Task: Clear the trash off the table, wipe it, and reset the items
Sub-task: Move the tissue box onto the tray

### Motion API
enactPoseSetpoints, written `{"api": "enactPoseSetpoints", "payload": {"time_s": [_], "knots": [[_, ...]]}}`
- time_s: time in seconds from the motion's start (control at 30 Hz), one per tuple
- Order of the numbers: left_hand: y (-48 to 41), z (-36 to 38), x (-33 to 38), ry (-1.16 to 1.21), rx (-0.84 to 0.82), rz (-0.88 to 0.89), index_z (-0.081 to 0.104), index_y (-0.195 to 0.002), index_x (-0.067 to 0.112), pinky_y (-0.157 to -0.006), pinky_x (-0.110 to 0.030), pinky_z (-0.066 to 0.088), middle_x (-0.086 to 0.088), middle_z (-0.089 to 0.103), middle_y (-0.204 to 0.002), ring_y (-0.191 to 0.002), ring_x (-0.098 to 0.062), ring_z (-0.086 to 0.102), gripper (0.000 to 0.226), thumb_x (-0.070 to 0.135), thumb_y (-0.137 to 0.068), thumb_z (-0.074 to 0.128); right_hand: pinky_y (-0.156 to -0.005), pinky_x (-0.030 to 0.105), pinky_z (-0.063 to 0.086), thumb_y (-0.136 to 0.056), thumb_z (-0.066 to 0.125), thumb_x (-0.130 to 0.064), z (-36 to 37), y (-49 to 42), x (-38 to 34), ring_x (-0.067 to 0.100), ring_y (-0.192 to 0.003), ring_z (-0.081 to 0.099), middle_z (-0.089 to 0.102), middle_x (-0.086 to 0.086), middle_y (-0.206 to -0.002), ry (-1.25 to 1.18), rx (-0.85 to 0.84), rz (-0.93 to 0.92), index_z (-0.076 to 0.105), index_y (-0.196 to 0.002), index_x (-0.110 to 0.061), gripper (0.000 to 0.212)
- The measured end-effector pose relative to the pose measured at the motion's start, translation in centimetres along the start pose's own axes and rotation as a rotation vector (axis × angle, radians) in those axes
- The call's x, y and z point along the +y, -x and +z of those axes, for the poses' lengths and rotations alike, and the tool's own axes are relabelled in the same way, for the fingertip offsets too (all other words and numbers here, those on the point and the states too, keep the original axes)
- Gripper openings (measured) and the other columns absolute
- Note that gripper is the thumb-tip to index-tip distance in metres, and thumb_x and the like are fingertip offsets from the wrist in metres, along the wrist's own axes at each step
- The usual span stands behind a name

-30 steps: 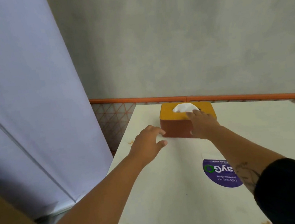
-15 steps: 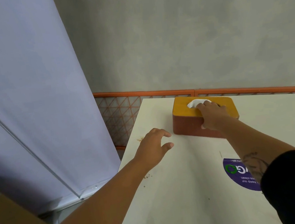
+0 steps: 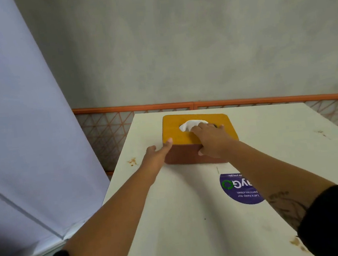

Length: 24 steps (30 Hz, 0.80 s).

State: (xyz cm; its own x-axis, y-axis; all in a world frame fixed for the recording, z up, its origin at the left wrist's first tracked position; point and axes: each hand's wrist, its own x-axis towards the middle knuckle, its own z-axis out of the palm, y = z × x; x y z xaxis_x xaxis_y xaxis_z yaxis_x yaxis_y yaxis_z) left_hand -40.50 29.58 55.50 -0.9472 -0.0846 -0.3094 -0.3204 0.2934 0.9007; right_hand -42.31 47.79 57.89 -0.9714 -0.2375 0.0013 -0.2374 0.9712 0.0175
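Left hand (image 3: pixel 156 157), uncurled, now touches the tissue box (image 3: pixel 177 135); right hand (image 3: pixel 212 140) still grips it.

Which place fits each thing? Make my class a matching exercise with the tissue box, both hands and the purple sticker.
1 tissue box
2 left hand
3 right hand
4 purple sticker

a on top of the box
b near the table's far edge
c touching the box's near left corner
d flat on the table, nearer than the box

Pairs: 1-b, 2-c, 3-a, 4-d
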Motion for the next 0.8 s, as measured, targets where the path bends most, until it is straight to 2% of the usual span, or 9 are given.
{"api": "enactPoseSetpoints", "payload": {"time_s": [0.13,0.23,0.33,0.47,0.53,0.63,0.67,0.73,0.8], "knots": [[-0.1,0.6,0.2,0.349,-0.110,-0.103,0.031,-0.142,0.021,-0.103,-0.047,0.038,-0.013,0.046,-0.136,-0.120,-0.032,0.049,0.076,0.064,-0.083,0.051,-0.112,0.056,0.022,-0.084,0.067,-0.029,-1.0,1.8,-0.1,0.030,-0.137,0.029,0.032,0.005,-0.148,0.044,0.002,-0.049,0.027,-0.144,-0.021,0.072],[0.2,0.6,0.7,0.494,-0.158,-0.126,0.039,-0.135,0.023,-0.089,-0.047,0.050,-0.011,0.056,-0.114,-0.103,-0.030,0.057,0.063,0.056,-0.084,0.056,-0.112,0.058,0.018,-0.085,0.066,-0.028,-1.9,3.2,-0.2,0.031,-0.139,0.026,0.030,0.004,-0.150,0.067,-0.005,-0.079,0.026,-0.145,-0.022,0.072],[1.0,0.8,1.4,0.526,-0.181,-0.131,0.043,-0.123,0.025,-0.080,-0.046,0.053,-0.010,0.058,-0.104,-0.095,-0.030,0.059,0.051,0.052,-0.084,0.060,-0.112,0.056,0.017,-0.085,0.066,-0.027,-2.9,4.6,0.0,0.031,-0.139,0.025,0.029,0.004,-0.150,0.071,0.019,-0.097,0.026,-0.145,-0.022,0.073],[2.3,1.2,2.4,0.478,-0.171,-0.078,0.043,-0.120,0.025,-0.085,-0.047,0.051,-0.010,0.057,-0.100,-0.091,-0.028,0.058,0.045,0.049,-0.085,0.059,-0.113,0.041,0.021,-0.086,0.065,-0.028,-4.0,6.6,1.1,0.028,-0.138,0.027,0.030,0.004,-0.151,0.040,0.100,-0.107,0.024,-0.148,-0.024,0.074],[2.9,1.5,3.2,0.461,-0.170,-0.057,0.043,-0.121,0.025,-0.085,-0.047,0.051,-0.009,0.057,-0.100,-0.090,-0.028,0.058,0.045,0.049,-0.085,0.058,-0.111,0.037,0.024,-0.086,0.064,-0.037,-4.5,8.1,2.0,0.026,-0.137,0.029,0.033,0.003,-0.149,-0.027,0.164,-0.112,0.030,-0.147,-0.026,0.071],[4.3,2.3,4.4,0.431,-0.195,-0.020,0.044,-0.118,0.025,-0.076,-0.042,0.052,-0.008,0.057,-0.098,-0.087,-0.025,0.057,0.040,0.047,-0.087,0.055,-0.104,0.040,0.031,-0.074,0.046,-0.071,-5.4,11.1,4.0,0.025,-0.129,0.039,0.045,0.006,-0.136,-0.249,0.379,0.035,0.044,-0.139,-0.025,0.080],[4.9,2.9,4.9,0.424,-0.211,-0.004,0.045,-0.117,0.026,-0.074,-0.041,0.052,-0.007,0.057,-0.097,-0.086,-0.025,0.057,0.038,0.047,-0.088,0.054,-0.103,0.042,0.034,-0.071,0.041,-0.075,-5.8,12.4,5.0,0.025,-0.127,0.040,0.046,0.007,-0.134,-0.331,0.454,0.129,0.044,-0.139,-0.026,0.084],[6.0,4.1,5.7,0.424,-0.240,0.008,0.046,-0.117,0.026,-0.076,-0.043,0.051,-0.007,0.058,-0.097,-0.087,-0.025,0.058,0.037,0.046,-0.088,0.055,-0.107,0.046,0.034,-0.079,0.048,-0.070,-6.5,14.4,6.9,0.026,-0.132,0.035,0.038,0.009,-0.142,-0.541,0.517,0.337,0.035,-0.143,-0.028,0.078],[7.5,5.9,6.6,0.425,-0.277,0.013,0.048,-0.117,0.025,-0.080,-0.046,0.050,-0.007,0.059,-0.096,-0.087,-0.025,0.058,0.038,0.045,-0.086,0.056,-0.111,0.047,0.029,-0.086,0.052,-0.060,-7.0,16.5,9.2,0.028,-0.139,0.027,0.027,0.010,-0.152,-0.783,0.489,0.510,0.026,-0.148,-0.024,0.076]]}}
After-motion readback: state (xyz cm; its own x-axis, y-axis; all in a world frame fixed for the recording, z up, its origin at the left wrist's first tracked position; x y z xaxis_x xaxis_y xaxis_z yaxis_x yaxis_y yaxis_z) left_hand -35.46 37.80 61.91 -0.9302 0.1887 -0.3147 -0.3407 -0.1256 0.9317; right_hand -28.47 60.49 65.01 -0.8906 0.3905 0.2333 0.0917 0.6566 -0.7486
